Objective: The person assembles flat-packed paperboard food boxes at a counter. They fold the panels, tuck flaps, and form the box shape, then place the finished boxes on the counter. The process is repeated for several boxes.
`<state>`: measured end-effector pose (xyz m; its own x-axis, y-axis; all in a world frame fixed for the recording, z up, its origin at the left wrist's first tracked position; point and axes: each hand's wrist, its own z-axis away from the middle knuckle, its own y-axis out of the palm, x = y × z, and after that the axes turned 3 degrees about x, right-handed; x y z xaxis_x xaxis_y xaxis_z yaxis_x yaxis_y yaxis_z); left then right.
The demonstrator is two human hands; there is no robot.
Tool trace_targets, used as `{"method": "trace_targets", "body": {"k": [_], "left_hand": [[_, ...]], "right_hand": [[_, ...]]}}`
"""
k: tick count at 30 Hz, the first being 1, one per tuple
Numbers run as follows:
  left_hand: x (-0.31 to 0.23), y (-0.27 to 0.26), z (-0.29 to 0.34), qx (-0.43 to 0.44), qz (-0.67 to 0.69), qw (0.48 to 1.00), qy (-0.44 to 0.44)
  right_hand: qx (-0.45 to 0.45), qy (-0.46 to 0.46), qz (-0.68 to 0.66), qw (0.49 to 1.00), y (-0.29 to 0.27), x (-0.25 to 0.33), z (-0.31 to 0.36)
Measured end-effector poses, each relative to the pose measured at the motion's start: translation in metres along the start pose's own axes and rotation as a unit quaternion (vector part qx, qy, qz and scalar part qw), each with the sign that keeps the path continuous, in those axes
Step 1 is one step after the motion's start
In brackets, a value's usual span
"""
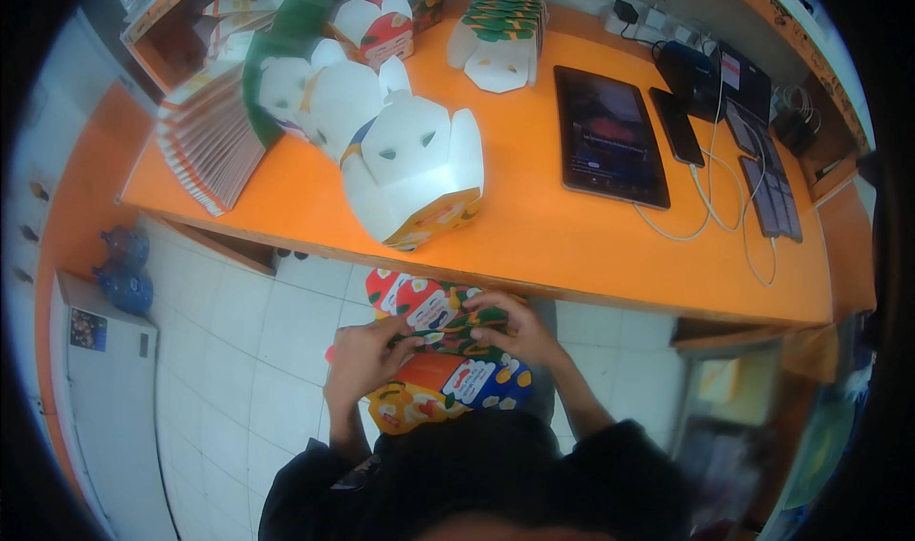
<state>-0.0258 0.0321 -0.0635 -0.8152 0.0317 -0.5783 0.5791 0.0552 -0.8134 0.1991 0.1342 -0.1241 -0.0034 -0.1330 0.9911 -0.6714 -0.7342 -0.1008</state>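
On my lap, below the desk's front edge, lie printed cardboard food cartons in red, green, yellow and blue. My left hand (365,358) grips the left edge of a red and green carton (429,310), thumb and fingers pressed together. On the right side of the same carton, my right hand (519,331) holds it with bent fingers. The carton looks flat or only partly folded; its exact shape is partly hidden by my fingers. Under it, nearer my body, rests a yellow and blue carton (477,388).
An orange desk (524,245) bears nested open cartons (410,169), a fanned row of flat cartons (214,145) and a carton stack (496,45). To the right lie a tablet (610,136), phones (677,126) and charging cables. A white cabinet (105,388) stands left.
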Motion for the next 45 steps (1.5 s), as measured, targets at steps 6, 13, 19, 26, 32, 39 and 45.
{"method": "trace_targets", "body": {"k": [6, 13, 19, 26, 32, 39, 45], "left_hand": [[-0.011, -0.043, 0.022, 0.028, 0.052, 0.998, -0.001], [-0.017, -0.062, 0.019, 0.001, 0.228, 0.969, 0.097], [-0.036, -0.059, 0.028, -0.065, 0.256, 0.958, 0.108], [-0.063, -0.068, 0.024, -0.057, 0.220, 0.947, 0.226], [-0.070, -0.072, 0.021, -0.117, 0.158, 0.934, 0.299], [-0.062, -0.059, 0.010, -0.104, 0.160, 0.922, 0.336], [-0.055, -0.053, 0.004, -0.107, 0.185, 0.920, 0.330]], "right_hand": [[-0.142, -0.059, -0.073, 0.985, 0.002, 0.060, 0.000], [-0.235, -0.176, 0.044, 0.955, 0.006, 0.094, -0.018], [-0.141, -0.215, 0.258, 0.931, 0.017, 0.117, -0.007], [0.110, -0.091, 0.061, 0.988, 0.046, 0.130, 0.011], [0.113, -0.153, 0.007, 0.982, 0.038, 0.132, 0.006], [0.047, -0.135, 0.101, 0.985, 0.028, 0.140, 0.006], [0.014, -0.104, 0.123, 0.987, 0.027, 0.140, 0.005]]}}
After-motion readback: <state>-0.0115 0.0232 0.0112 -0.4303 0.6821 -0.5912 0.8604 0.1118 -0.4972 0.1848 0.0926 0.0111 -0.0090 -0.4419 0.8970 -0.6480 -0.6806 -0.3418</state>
